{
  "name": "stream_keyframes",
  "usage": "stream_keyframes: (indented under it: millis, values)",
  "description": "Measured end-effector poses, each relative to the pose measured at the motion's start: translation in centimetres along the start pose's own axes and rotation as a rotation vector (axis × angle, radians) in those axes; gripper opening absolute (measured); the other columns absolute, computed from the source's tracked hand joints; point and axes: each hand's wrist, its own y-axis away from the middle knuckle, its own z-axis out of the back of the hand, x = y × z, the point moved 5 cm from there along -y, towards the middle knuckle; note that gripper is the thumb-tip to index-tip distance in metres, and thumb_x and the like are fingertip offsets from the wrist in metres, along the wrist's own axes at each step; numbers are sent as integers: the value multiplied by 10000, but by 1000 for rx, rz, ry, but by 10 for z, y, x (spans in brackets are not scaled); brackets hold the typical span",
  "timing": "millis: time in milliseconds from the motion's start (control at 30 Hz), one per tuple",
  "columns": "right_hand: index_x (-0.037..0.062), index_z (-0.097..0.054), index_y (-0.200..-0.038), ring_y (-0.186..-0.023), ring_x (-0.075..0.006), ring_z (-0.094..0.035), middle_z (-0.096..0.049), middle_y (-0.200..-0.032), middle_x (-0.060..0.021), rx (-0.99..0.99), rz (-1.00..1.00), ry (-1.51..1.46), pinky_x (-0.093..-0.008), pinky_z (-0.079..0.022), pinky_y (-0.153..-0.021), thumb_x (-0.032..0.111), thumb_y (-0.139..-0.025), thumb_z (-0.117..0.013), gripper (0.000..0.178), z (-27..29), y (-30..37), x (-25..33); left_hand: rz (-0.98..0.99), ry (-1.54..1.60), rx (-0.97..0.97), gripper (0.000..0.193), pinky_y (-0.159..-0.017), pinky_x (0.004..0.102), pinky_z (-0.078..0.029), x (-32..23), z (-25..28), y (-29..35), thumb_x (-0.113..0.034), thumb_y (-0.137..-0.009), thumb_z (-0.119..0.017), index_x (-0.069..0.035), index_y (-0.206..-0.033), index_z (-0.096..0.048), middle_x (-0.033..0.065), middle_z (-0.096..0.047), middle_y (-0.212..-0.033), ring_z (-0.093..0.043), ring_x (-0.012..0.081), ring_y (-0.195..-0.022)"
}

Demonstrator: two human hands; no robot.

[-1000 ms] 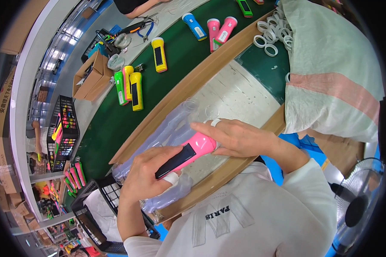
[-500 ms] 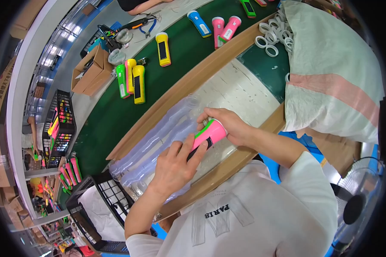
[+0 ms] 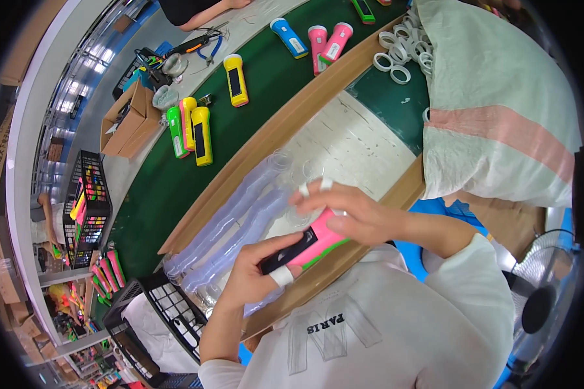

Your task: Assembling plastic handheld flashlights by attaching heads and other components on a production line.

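A pink flashlight (image 3: 322, 238) with a black panel and green edging is tilted over the tray. My left hand (image 3: 253, 272) is wrapped round its narrow black-panel end, with white tape showing on the thumb. At the wide end is my right hand (image 3: 350, 211), its thumb against the flashlight and its fingers stretched out beyond it. White tape covers two of those fingertips. Just past my hands lie long stacks of clear round plastic pieces in lavender film (image 3: 240, 220), inside a cardboard tray (image 3: 279, 139). Loose clear round pieces (image 3: 313, 170) lie near my right fingers.
Several flashlights, including a yellow one (image 3: 235, 81) and a blue one (image 3: 289, 37), lie on the green table (image 3: 156, 188). White rings (image 3: 400, 74) sit beside a large woven sack (image 3: 493, 91) at right. A black basket (image 3: 172, 305) stands at lower left. Someone's arm (image 3: 207, 14) shows at the far edge.
The flashlight has turned and dropped nearer my body, its black panel now facing up. My left hand has shifted to its narrow end; my right fingers have lifted off and spread out.
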Motion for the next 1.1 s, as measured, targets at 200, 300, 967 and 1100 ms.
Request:
stream_keyframes:
  millis: [200, 300, 967, 1100]
  values:
    - [9, -627, -886, -863, -198, -628, -652, -865, -101, -293, -1030, -745, -319, -501, -787, 336, -987, -428, 396, -7, 19, -112, -431, -1202, -54, 524, -589, 349, -527, -15, -32, -34, -109, -620, -756, -144, -1134, -659, 106, -610, -1158, -580, 230, -794]
    - [28, -614, -1038, -996, -205, -608, -628, -1021, -100, -281, -881, -850, -336, -476, -904, 385, -1002, -417, 409, -3, 12, -79, -418, -871, -110, 509, -656, 350, -542, -12, -11, -25, -93, -677, -765, -122, -1171, -647, 129, -632, -1124, -615, 240, -814]
    - [38, -630, -953, -869, -152, -583, -625, -894, -75, -265, -863, -528, -306, -451, -844, 359, -1005, -394, 401, 8, 10, -113, -297, -735, -193, 476, -705, 359, -533, 24, -27, -44, -99, -699, -773, -108, -1157, -644, 159, -640, -1149, -635, 322, -865]
    - [47, -545, -1216, -1040, -157, -568, -605, -1076, -80, -295, -750, -967, -341, -442, -926, 441, -1007, -410, 467, 10, 6, -86, 242, 337, -293, 499, -685, 324, -536, 72, -17, -30, -93, -806, -714, -48, -1269, -534, 148, -648, -1137, -650, 239, -867]
